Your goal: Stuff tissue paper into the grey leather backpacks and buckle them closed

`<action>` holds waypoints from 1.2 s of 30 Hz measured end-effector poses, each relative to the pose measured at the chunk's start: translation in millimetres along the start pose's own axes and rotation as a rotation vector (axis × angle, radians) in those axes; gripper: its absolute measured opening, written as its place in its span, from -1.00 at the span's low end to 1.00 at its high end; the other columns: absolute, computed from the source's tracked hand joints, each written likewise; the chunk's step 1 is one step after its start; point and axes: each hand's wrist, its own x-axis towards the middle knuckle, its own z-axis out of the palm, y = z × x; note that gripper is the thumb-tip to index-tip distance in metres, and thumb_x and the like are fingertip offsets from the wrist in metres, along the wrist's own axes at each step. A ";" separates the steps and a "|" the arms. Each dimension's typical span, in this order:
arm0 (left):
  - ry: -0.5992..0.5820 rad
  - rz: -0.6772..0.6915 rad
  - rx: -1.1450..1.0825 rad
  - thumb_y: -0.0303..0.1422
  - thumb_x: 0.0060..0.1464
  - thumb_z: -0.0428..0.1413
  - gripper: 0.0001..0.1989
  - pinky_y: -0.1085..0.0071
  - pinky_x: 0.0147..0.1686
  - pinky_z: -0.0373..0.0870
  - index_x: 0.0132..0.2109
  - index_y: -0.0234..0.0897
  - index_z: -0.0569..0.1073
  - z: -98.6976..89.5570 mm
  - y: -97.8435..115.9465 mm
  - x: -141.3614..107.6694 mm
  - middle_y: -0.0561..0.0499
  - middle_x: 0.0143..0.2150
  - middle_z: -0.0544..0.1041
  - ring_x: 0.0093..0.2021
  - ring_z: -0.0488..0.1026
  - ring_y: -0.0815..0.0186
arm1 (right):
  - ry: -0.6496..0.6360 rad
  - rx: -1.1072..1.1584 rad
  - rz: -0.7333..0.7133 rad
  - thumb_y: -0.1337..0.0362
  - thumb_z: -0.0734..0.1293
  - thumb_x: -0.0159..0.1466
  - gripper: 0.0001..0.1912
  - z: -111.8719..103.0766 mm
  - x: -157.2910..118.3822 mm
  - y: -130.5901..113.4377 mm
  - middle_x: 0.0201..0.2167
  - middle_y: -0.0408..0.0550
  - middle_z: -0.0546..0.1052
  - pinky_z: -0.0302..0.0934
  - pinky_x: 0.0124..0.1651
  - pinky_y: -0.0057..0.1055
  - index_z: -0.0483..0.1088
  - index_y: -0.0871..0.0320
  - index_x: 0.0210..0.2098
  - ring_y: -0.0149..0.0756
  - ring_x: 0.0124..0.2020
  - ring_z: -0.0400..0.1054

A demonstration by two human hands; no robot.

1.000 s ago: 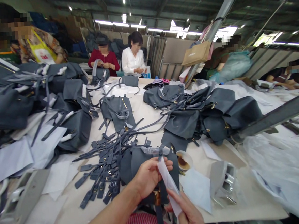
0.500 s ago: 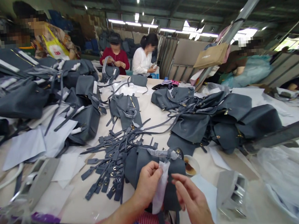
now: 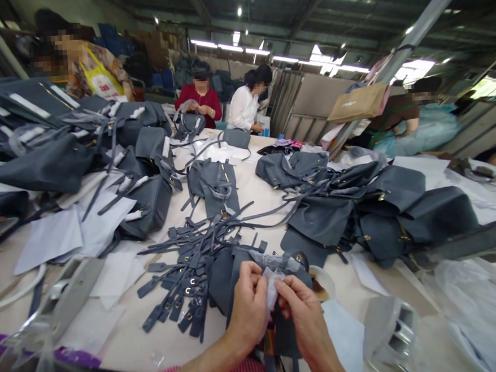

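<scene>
A dark grey-blue bag (image 3: 222,284) lies at the table's near edge, partly covered by my hands. Over it, my left hand (image 3: 252,302) pinches a strip of thin white wrapping paper (image 3: 272,286). On the strip's other side, my right hand (image 3: 301,304) has its thumb and fingers closed on the paper too. Clear wrap covers the bag's top handle (image 3: 270,258), just beyond my fingertips. To the left, a heap of dark straps (image 3: 187,286) with small metal buckles spreads over the table.
Piles of dark bags stand at the left (image 3: 42,160) and right (image 3: 359,201). A shallow dish (image 3: 329,282) with brown liquid sits right of my bag. Grey tape dispensers (image 3: 64,301) flank me. A slanted metal bar (image 3: 468,238) crosses at right. Several people work across the table.
My right hand has moved left and closed on the white paper, which is now gathered between both hands. The view has shifted slightly.
</scene>
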 end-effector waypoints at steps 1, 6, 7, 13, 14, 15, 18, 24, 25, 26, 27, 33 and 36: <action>0.010 0.061 0.048 -0.24 0.19 -0.06 -0.88 0.53 -0.62 0.23 -0.26 -0.18 0.21 -1.3 -0.7 0.0 0.20 -0.53 0.28 -0.61 0.29 0.41 | 0.006 -0.010 -0.012 0.00 0.38 0.12 -0.65 0.3 0.5 0.9 -0.67 -0.28 0.24 -0.01 -0.57 -0.51 0.30 0.13 -0.55 -0.46 -0.62 0.06; 0.032 0.277 0.273 -0.40 0.18 -0.08 -0.82 0.46 -0.34 0.29 -0.33 -0.25 0.38 -8.3 -4.4 0.0 0.05 -0.41 0.42 -0.37 0.39 0.34 | 0.020 -0.030 -0.045 0.02 0.36 0.15 -0.68 1.7 1.8 2.8 -0.66 -0.28 0.22 -0.03 -0.56 -0.50 0.31 0.13 -0.53 -0.45 -0.60 0.03; 0.031 0.287 0.279 -0.40 0.19 -0.09 -0.81 0.44 -0.29 0.30 -0.29 -0.26 0.42 -8.9 -3.8 -0.4 0.03 -0.36 0.46 -0.33 0.41 0.32 | 0.023 -0.038 -0.054 0.02 0.36 0.15 -0.68 1.6 1.5 2.5 -0.66 -0.28 0.22 -0.02 -0.55 -0.49 0.31 0.13 -0.53 -0.45 -0.60 0.03; -0.050 0.273 0.249 -0.37 0.14 0.06 -0.86 0.44 -0.27 0.29 -0.34 -0.27 0.49 -7.8 4.1 -0.7 0.02 -0.36 0.45 -0.30 0.41 0.31 | -0.021 -0.031 -0.047 -0.02 0.35 0.12 -0.64 -2.1 -0.3 -1.0 -0.68 -0.27 0.23 0.00 -0.57 -0.50 0.30 0.13 -0.57 -0.44 -0.61 0.07; -0.040 0.264 0.231 -0.37 0.11 0.09 -0.88 0.44 -0.27 0.29 -0.36 -0.27 0.49 -7.4 4.5 0.1 0.03 -0.36 0.44 -0.30 0.40 0.31 | -0.028 -0.028 -0.033 -0.03 0.36 0.11 -0.64 -2.9 0.1 -1.1 -0.68 -0.27 0.23 0.00 -0.58 -0.51 0.31 0.13 -0.56 -0.44 -0.61 0.07; -0.027 0.257 0.210 -0.39 0.08 0.11 -0.90 0.45 -0.27 0.29 -0.37 -0.27 0.49 -7.1 4.6 1.0 0.03 -0.36 0.42 -0.30 0.40 0.31 | -0.025 -0.022 -0.023 -0.03 0.38 0.09 -0.64 -3.6 0.7 -1.2 -0.68 -0.27 0.23 -0.01 -0.59 -0.51 0.32 0.13 -0.55 -0.44 -0.62 0.07; -0.010 0.241 0.170 -0.42 0.05 0.12 -0.90 0.45 -0.27 0.30 -0.40 -0.27 0.51 -6.6 4.0 3.3 0.04 -0.36 0.41 -0.30 0.39 0.32 | 0.048 -0.004 -0.050 -0.01 0.45 0.00 -0.65 -5.2 2.6 -1.9 -0.65 -0.26 0.29 -0.01 -0.59 -0.51 0.34 0.12 -0.53 -0.43 -0.61 0.11; -0.025 0.256 0.194 -0.39 0.08 0.12 -0.88 0.46 -0.32 0.30 -0.38 -0.26 0.54 -4.4 1.5 1.5 0.04 -0.40 0.46 -0.34 0.40 0.33 | 0.055 -0.114 -0.101 0.03 0.39 0.08 -0.71 -7.0 -1.3 -8.1 -0.52 -0.13 0.49 0.16 -0.37 -0.42 0.50 0.15 -0.45 -0.28 -0.43 0.29; -0.027 0.235 0.170 -0.37 0.07 0.13 -0.89 0.47 -0.34 0.29 -0.38 -0.27 0.53 -3.5 1.1 1.4 0.05 -0.41 0.46 -0.36 0.40 0.34 | 0.041 -0.101 -0.095 0.03 0.38 0.10 -0.71 -6.8 -2.3 -8.9 -0.49 -0.12 0.51 0.17 -0.33 -0.41 0.51 0.16 -0.43 -0.26 -0.39 0.31; -0.024 0.201 0.124 -0.36 0.05 0.16 -0.91 0.48 -0.35 0.29 -0.36 -0.27 0.50 -2.7 0.9 1.6 0.06 -0.43 0.46 -0.38 0.40 0.36 | 0.031 -0.068 -0.090 0.04 0.38 0.11 -0.71 -6.4 -3.0 -9.4 -0.46 -0.11 0.52 0.18 -0.29 -0.41 0.51 0.16 -0.43 -0.25 -0.36 0.31; -0.022 0.150 0.058 -0.34 0.02 0.19 -0.91 0.49 -0.37 0.28 -0.34 -0.27 0.47 -1.8 1.1 2.3 0.09 -0.45 0.45 -0.41 0.39 0.37 | 0.022 -0.020 -0.084 0.05 0.39 0.11 -0.71 -5.7 -3.5 -9.7 -0.44 -0.11 0.52 0.19 -0.26 -0.41 0.51 0.17 -0.44 -0.25 -0.34 0.32; -0.152 -0.333 -0.300 -0.24 -0.29 0.37 -0.62 0.51 -0.43 0.30 -0.32 -0.34 0.46 -3.2 8.7 8.3 0.07 -0.47 0.50 -0.47 0.39 0.40 | 0.018 0.192 -0.149 0.17 0.39 0.11 -0.83 5.8 -3.7 -12.7 -0.48 -0.21 0.40 0.21 -0.25 -0.46 0.42 0.13 -0.50 -0.36 -0.39 0.28; -0.146 -0.442 -0.287 -0.25 -0.36 0.40 -0.61 0.54 -0.44 0.31 -0.38 -0.36 0.48 -5.9 10.4 13.5 0.08 -0.48 0.51 -0.50 0.39 0.43 | 0.020 -0.021 -0.368 0.24 0.34 0.17 -0.87 5.5 0.0 -13.7 -0.38 -0.16 0.43 0.22 -0.16 -0.44 0.49 0.10 -0.46 -0.33 -0.29 0.33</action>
